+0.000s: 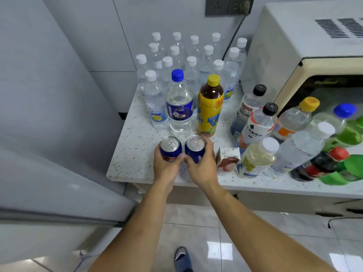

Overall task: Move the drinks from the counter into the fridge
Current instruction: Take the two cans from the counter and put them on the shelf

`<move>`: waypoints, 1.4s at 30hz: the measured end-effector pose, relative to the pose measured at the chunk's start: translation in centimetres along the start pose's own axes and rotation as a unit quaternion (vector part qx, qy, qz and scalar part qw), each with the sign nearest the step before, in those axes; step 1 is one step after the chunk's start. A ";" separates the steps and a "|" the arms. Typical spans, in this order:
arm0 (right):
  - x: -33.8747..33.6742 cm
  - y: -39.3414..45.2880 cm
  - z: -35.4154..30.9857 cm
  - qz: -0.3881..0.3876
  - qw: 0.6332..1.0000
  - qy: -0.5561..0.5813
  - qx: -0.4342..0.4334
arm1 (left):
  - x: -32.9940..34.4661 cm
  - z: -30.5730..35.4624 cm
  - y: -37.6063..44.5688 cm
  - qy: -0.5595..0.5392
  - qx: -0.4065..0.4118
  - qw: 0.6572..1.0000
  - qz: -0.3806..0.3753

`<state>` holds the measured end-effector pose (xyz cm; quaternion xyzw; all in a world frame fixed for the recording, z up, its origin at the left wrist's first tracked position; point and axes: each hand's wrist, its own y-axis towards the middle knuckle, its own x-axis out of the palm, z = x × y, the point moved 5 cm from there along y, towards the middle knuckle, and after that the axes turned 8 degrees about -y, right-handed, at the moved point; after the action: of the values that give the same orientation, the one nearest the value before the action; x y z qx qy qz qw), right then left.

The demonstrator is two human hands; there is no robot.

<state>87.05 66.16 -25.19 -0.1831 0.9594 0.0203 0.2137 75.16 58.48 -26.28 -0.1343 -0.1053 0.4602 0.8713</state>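
Observation:
Two blue cans stand side by side near the front of the speckled counter [135, 154]. My left hand [166, 165] grips the left can [170, 147]. My right hand [202, 163] grips the right can [195, 147]. Just behind them stand a clear bottle with a blue cap [178, 103] and a yellow-labelled tea bottle [209, 107]. Several white-capped water bottles [176, 55] crowd the back of the counter. The closed grey fridge door [49, 114] fills the left side.
A small drink carton [227, 158] sits right of the cans. Several mixed bottles [294, 134] stand and lie at the right, in front of a cream microwave [306, 46]. A wall socket with a cable [228, 5] is behind. Tiled floor and my slipper [182, 258] lie below.

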 end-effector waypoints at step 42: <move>15.0 -41.8 -5.0 -0.461 0.843 0.189 0.203 | -41.5 -8.7 -38.2 -0.399 -0.086 0.901 0.145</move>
<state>87.48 21.43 -25.26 -0.5570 0.7690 -0.3104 0.0448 84.37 2.21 -24.35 -0.0271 -0.4627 0.5859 0.6648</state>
